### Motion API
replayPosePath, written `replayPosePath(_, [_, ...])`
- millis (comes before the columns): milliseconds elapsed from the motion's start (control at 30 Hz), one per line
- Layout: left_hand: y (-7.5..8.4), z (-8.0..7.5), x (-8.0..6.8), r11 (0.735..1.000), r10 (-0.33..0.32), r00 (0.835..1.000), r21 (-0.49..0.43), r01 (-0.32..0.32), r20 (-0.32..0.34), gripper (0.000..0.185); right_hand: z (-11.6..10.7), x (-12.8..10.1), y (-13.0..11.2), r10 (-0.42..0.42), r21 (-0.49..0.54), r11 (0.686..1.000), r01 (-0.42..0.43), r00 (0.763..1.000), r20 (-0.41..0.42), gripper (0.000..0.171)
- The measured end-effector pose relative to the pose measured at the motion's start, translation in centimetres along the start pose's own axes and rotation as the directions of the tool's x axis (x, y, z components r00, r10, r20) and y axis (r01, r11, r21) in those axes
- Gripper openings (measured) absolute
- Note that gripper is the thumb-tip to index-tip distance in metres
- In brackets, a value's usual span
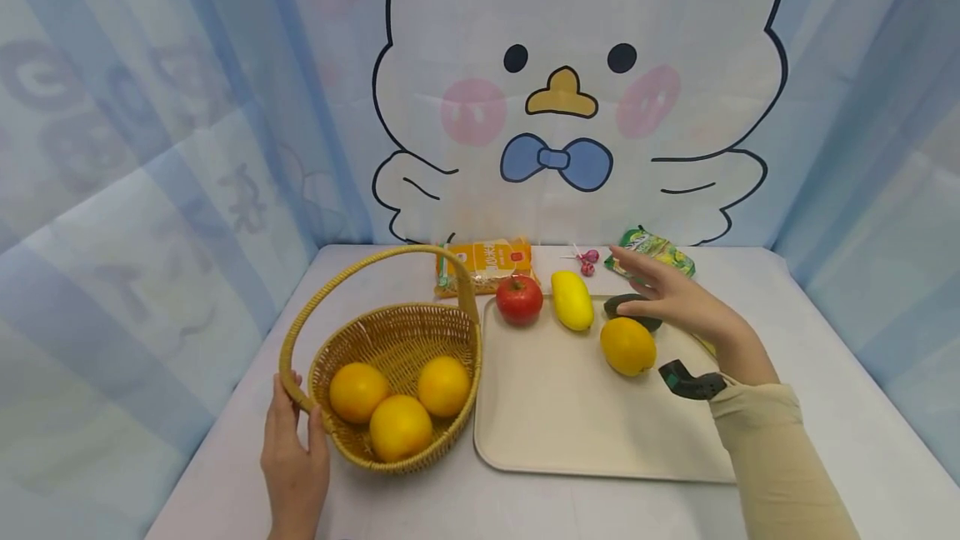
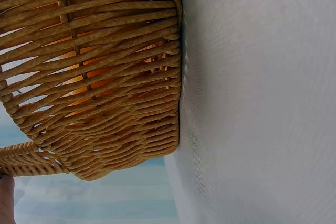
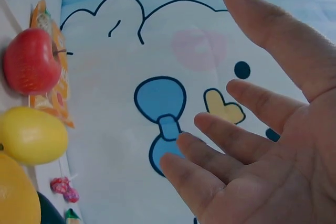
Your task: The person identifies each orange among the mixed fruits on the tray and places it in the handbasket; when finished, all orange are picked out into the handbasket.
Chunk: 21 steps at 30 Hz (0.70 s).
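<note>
Head view: the left hand (image 1: 294,461) is holding the base of the basket's handle (image 1: 296,382), its grip curled around the wicker where the handle meets the basket (image 1: 397,332), which looks like a way of steadying it on the table (image 1: 840,407); three oranges (image 1: 400,427) are sitting inside the basket, touching one another. The right hand (image 1: 678,298) is hovering with fingers spread and grip released, holding nothing, just above a dark green avocado (image 1: 633,315) at the far right of the tray (image 1: 570,432). A fourth orange (image 1: 627,346) is lying just beside the avocado, with a mango (image 1: 572,300) and a red apple (image 1: 519,299) along the tray's far edge. A snack packet (image 1: 487,263), lollipops (image 1: 587,260) and a green pouch (image 1: 656,248) are lying behind the tray. Left wrist view: the basket wall (image 2: 105,103) is filling the frame, resting on the white table (image 2: 262,103), with orange colour showing through the weave; only a sliver of the hand shows, so the grip cannot be judged there. Right wrist view: the right palm (image 3: 283,150) is facing outward, fingers straight and apart, while the apple (image 3: 30,61), mango (image 3: 32,135) and the orange's edge (image 3: 16,192) are lying to the left.
</note>
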<state>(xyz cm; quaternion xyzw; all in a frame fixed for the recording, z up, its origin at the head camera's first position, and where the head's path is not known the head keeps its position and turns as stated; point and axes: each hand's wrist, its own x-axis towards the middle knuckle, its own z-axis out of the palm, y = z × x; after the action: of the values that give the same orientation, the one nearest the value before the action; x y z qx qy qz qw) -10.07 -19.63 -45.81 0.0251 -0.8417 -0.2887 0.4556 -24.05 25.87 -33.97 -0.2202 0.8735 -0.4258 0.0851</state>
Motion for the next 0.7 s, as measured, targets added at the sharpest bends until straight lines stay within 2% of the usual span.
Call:
replayPosePath(367, [0.1,0.0,0.1,1.0,-0.011,1.0,0.004,0.011,0.006,0.07,-0.1,-0.8,2.0,-0.004,0.065,0.998,0.005,1.0,-0.022,0.084])
replayPosePath(500, [0.1,-0.1,0.1,1.0,-0.01,1.0,0.002,0.01,0.007,0.07,0.2,-0.9,3.0,0.048,0.068,0.997,-0.044,0.997,-0.056,0.082])
replayPosePath(700, [0.1,-0.1,0.0,1.0,-0.007,1.0,0.001,0.007,0.005,0.069,1.2,-0.9,5.9,0.12,0.063,0.991,-0.115,0.989,-0.083,0.081])
